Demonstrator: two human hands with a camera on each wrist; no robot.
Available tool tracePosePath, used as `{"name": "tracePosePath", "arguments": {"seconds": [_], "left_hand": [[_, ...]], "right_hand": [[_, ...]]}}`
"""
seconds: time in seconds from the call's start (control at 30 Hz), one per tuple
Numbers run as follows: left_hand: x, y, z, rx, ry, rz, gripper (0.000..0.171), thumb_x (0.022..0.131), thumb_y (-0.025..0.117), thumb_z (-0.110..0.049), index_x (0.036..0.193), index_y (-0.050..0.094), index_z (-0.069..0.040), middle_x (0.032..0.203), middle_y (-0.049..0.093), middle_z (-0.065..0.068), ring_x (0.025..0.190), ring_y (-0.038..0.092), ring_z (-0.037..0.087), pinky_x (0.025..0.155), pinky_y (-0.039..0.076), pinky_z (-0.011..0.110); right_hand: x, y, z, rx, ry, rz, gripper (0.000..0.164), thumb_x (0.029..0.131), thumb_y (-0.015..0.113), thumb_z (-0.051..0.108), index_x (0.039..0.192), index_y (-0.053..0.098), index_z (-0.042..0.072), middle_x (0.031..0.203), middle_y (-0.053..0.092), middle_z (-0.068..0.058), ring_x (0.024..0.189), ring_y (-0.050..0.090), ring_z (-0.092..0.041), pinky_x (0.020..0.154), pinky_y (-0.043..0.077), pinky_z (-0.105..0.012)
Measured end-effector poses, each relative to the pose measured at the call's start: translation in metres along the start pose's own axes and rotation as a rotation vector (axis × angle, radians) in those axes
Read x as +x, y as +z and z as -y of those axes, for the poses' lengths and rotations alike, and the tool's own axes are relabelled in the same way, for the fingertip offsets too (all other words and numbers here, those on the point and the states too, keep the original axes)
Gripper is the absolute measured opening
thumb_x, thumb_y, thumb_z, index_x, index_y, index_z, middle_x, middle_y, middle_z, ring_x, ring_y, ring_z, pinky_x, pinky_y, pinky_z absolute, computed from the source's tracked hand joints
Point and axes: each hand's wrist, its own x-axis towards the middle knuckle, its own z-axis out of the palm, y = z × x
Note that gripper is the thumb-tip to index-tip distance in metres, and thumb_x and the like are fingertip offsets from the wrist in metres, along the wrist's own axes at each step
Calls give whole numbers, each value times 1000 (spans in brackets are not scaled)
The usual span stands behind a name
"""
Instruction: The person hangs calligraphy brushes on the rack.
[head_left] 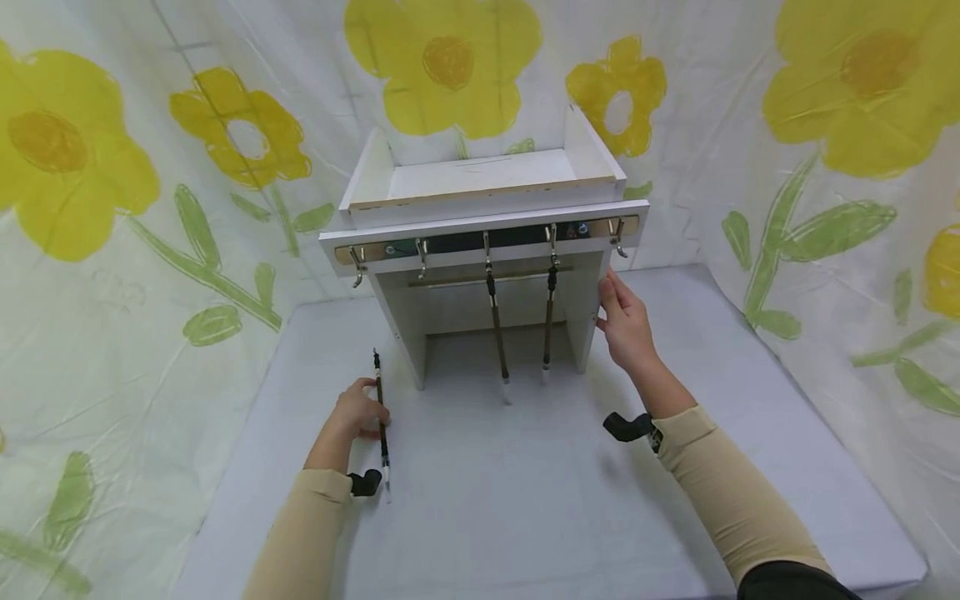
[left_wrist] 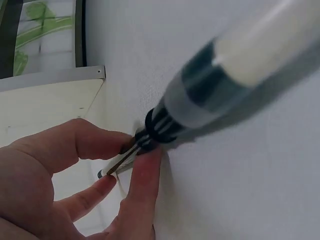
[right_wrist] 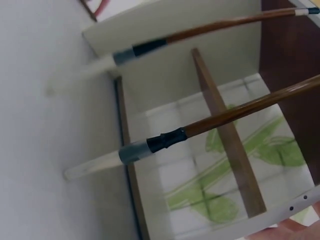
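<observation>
My left hand point(head_left: 356, 411) pinches a calligraphy brush point(head_left: 383, 450) between thumb and fingers, left of a white wooden shelf point(head_left: 480, 208). In the left wrist view, the held brush point(left_wrist: 200, 87) points its pale tip end toward the camera, close over the white cloth. The right hand point(head_left: 628, 327) grips the shelf's right side panel point(head_left: 587, 321) at its edge. Two more brown-handled brushes hang from the shelf's hooks, a middle brush point(head_left: 497, 325) and a right brush point(head_left: 549, 321). Their capped pale tips hang downward; the right wrist view shows one hanging brush point(right_wrist: 225, 117) close up.
A row of several metal hooks point(head_left: 422, 257) runs along the shelf's front; the two left ones and the far right one carry nothing. White cloth point(head_left: 487, 500) covers the table. Flowered curtains point(head_left: 450, 67) hang behind and at both sides.
</observation>
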Motion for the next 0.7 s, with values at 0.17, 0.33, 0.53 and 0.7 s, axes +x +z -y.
{"name": "tracePosePath", "arguments": {"seconds": [0.17, 0.33, 0.53, 0.7], "left_hand": [[-1, -4, 0, -12, 1, 4, 84, 80, 70, 9, 153, 32, -4, 146, 33, 35, 111, 53, 43, 68, 63, 40], [-6, -3, 0, -12, 1, -12, 74, 83, 70, 6, 148, 33, 2, 136, 42, 34, 104, 59, 41, 70, 63, 39], [-12, -5, -1, -63, -2, -27, 64, 87, 66, 6, 142, 33, 6, 123, 46, 30, 85, 64, 33, 67, 62, 35], [-14, -9, 1, -108, 1, -22, 58, 88, 62, 7, 138, 33, 7, 111, 47, 25, 67, 65, 26, 64, 62, 36]], "right_hand": [[1, 2, 2, -1, 5, 5, 60, 106, 41, 47, 160, 28, 27, 166, 28, -6, 150, 32, -32, 112, 35, -63], [-1, 2, 5, -5, 1, 3, 59, 106, 41, 46, 161, 28, 26, 167, 27, -6, 150, 31, -33, 112, 34, -64], [-1, 1, 4, -1, -2, 5, 58, 107, 41, 44, 160, 29, 26, 166, 28, -6, 150, 31, -33, 111, 34, -66], [-1, 0, 2, 15, -5, 0, 60, 106, 42, 45, 161, 28, 25, 167, 27, -6, 150, 31, -34, 111, 33, -66]]}}
